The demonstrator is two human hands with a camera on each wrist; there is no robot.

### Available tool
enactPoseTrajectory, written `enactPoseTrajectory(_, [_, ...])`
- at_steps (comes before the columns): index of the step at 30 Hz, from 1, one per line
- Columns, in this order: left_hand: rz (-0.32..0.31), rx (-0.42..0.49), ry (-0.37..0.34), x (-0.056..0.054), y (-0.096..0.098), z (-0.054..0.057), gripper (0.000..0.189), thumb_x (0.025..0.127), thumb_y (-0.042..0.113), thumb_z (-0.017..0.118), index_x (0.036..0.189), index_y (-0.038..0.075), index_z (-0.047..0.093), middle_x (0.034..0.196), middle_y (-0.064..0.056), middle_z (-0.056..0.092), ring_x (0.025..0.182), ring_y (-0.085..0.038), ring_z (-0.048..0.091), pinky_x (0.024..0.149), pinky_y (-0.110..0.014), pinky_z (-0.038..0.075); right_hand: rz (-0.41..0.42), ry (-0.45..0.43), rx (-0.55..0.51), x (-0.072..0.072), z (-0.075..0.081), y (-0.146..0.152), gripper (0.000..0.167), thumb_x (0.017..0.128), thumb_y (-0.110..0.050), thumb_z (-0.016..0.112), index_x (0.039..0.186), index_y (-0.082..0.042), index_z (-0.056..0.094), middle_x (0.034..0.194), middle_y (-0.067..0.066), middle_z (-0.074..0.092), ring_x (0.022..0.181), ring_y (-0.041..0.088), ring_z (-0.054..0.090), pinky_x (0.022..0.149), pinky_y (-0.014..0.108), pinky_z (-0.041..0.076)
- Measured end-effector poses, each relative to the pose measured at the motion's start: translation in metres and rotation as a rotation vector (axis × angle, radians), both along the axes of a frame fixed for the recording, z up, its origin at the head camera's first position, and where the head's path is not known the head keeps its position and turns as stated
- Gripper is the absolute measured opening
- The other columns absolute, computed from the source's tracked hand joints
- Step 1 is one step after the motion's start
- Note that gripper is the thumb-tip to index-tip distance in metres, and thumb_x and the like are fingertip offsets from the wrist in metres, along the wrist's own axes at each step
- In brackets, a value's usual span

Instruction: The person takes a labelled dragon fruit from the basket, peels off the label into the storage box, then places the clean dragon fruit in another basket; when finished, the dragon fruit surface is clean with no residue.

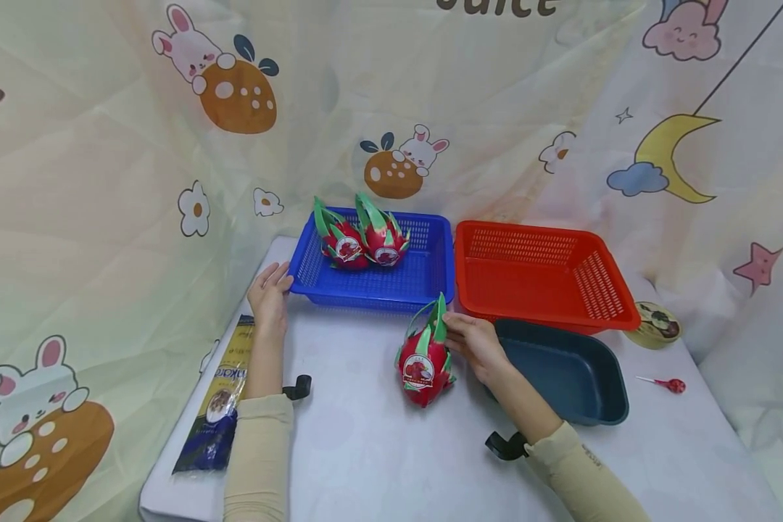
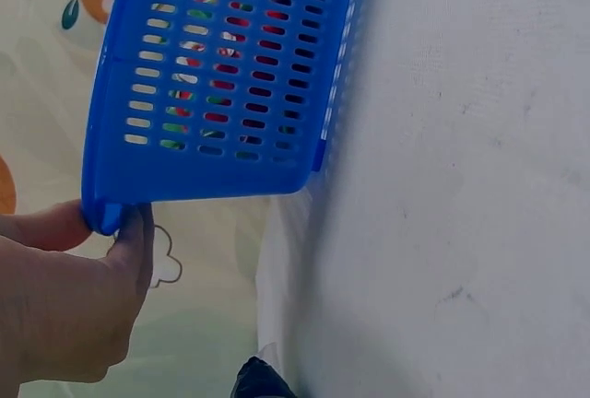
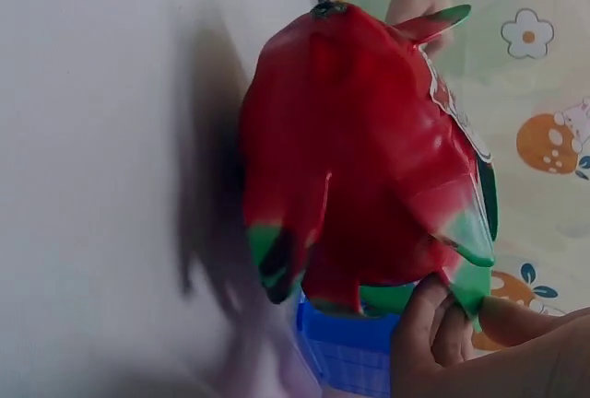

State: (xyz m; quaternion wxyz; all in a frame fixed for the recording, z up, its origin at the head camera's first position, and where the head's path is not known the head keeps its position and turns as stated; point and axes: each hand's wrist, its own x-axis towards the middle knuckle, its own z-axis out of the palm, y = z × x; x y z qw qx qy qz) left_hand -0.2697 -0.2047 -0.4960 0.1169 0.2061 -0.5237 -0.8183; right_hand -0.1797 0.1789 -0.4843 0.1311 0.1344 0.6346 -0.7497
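Observation:
A red dragon fruit (image 1: 424,366) with green leaf tips and a round label hangs from my right hand (image 1: 476,344). In the right wrist view the thumb and fingers pinch one green leaf of it, and its shadow falls on the white tabletop. My left hand (image 1: 270,293) is at the left front corner of the blue basket (image 1: 378,296); the left wrist view has thumb and fingers pinching its rim (image 2: 109,214). Two more dragon fruits, one on the left (image 1: 344,243) and one on the right (image 1: 385,243), sit side by side in this basket.
Right of the blue basket stands a red basket (image 1: 541,310), with a dark teal tray (image 1: 561,373) in front of it. A round tin (image 1: 655,325) and a red lollipop (image 1: 675,386) lie at the right. A long spaghetti packet (image 1: 218,406) lies along the left edge.

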Motion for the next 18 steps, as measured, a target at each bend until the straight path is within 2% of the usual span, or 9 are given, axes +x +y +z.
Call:
enactPoseTrajectory(7, [-0.041, -0.086, -0.012, 0.004, 0.000, -0.001, 0.056, 0.102, -0.002, 0.061, 0.155, 0.006, 0.046, 0.154, -0.010, 0.054, 0.139, -0.020, 0.054, 0.118, -0.032, 0.041, 0.016, 0.014, 0.080, 0.000, -0.004, 0.011, 0.043, 0.104, -0.027, 0.066, 0.138, 0.000, 0.065, 0.121, 0.012, 0.076, 0.103, 0.018, 0.075, 0.096, 0.031, 0.059])
enactPoseTrajectory(11, [-0.045, -0.104, -0.014, 0.007, 0.003, 0.002, 0.058, 0.100, -0.001, 0.063, 0.155, 0.005, 0.045, 0.155, -0.012, 0.053, 0.140, -0.021, 0.054, 0.117, -0.031, 0.042, 0.014, 0.051, 0.142, 0.005, -0.003, 0.014, 0.041, 0.103, -0.025, 0.068, 0.137, -0.002, 0.067, 0.123, 0.013, 0.075, 0.106, 0.019, 0.075, 0.101, 0.037, 0.056])
enactPoseTrajectory(14, [-0.004, -0.114, -0.001, 0.011, 0.005, 0.005, 0.057, 0.098, -0.005, 0.063, 0.153, 0.003, 0.048, 0.154, -0.015, 0.053, 0.140, -0.025, 0.053, 0.115, -0.032, 0.044, 0.014, 0.094, 0.207, 0.010, 0.001, 0.017, 0.042, 0.102, -0.025, 0.070, 0.139, -0.003, 0.066, 0.126, 0.013, 0.074, 0.111, 0.021, 0.074, 0.103, 0.038, 0.055])
enactPoseTrajectory(18, [0.103, -0.229, -0.008, 0.019, 0.011, 0.011, 0.057, 0.093, -0.010, 0.065, 0.147, 0.004, 0.055, 0.152, -0.013, 0.051, 0.141, -0.031, 0.050, 0.113, -0.037, 0.047, 0.017, 0.170, 0.276, 0.018, 0.009, 0.024, 0.043, 0.102, -0.021, 0.070, 0.141, -0.003, 0.063, 0.135, 0.016, 0.069, 0.120, 0.025, 0.069, 0.106, 0.036, 0.053])
